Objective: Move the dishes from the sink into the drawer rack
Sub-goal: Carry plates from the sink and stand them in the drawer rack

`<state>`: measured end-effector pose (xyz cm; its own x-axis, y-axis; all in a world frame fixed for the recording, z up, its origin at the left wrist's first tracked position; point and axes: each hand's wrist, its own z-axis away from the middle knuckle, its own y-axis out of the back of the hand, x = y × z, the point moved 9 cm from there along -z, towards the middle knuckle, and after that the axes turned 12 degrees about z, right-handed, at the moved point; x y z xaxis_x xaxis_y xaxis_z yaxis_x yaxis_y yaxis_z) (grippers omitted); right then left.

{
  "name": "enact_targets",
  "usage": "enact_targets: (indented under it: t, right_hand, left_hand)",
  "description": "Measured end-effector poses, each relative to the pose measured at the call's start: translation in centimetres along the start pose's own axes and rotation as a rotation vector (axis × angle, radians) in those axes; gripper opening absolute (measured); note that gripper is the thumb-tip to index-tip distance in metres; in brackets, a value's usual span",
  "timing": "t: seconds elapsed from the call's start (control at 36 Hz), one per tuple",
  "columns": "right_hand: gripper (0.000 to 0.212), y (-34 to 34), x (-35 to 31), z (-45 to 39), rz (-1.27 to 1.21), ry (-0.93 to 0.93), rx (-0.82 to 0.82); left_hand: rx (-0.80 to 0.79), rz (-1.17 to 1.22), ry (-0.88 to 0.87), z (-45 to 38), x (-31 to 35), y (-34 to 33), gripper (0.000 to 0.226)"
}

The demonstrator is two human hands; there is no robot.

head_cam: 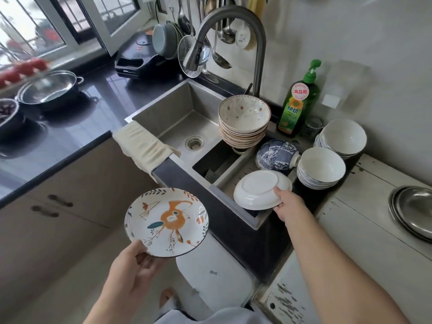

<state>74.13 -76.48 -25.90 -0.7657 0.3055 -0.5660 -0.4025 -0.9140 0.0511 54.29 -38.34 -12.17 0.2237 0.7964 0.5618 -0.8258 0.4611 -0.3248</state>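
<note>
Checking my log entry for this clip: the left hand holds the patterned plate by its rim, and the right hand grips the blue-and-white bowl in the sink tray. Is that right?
Not quite. The head view shows the right hand gripping the upside-down white plate, not the blue-and-white bowl, which lies untouched behind it. The left hand does hold the patterned plate by its rim.

Brushed steel sink (177,113), glossy ceramic plate (166,222)
</note>
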Motion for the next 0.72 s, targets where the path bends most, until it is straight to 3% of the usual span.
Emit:
enact_targets:
  t: [0.17,0.28,0.44,0.53,0.61,0.72]
  right_hand:
    - [0.048,0.8,-1.2,3.6,-0.114,0.082,0.031]
    - [0.033,2.7,-1.7,9.5,-0.097,0.284,0.128]
    - [0.02,-1.4,-3.6,21.5,0.588,0.953,0.105]
    - [0.024,-6.6,-2.7,27.6,0.838,1.481,-0.002]
    - [0.013,-11.1,1.5,31.3,0.97,1.92,-0.182]
    - [0.006,-14.4,5.7,34.8,0.961,2.207,-0.268]
  left_hand:
    - [0.038,-0.025,-0.028,-0.2,0.6,0.6,0.04]
    - [0.077,-0.057,-0.04,0.1,1.0,0.9,0.04]
    - [0.143,-0.132,-0.01,0.5,0.6,2.3,0.019]
    - [0.178,-0.087,0.022,0.9,0.1,3.1,0.02]
    - [0.121,-0.151,-0.008,1.4,0.9,3.6,0.029]
    - [0.018,-0.171,-0.025,2.0,3.1,5.2,0.043]
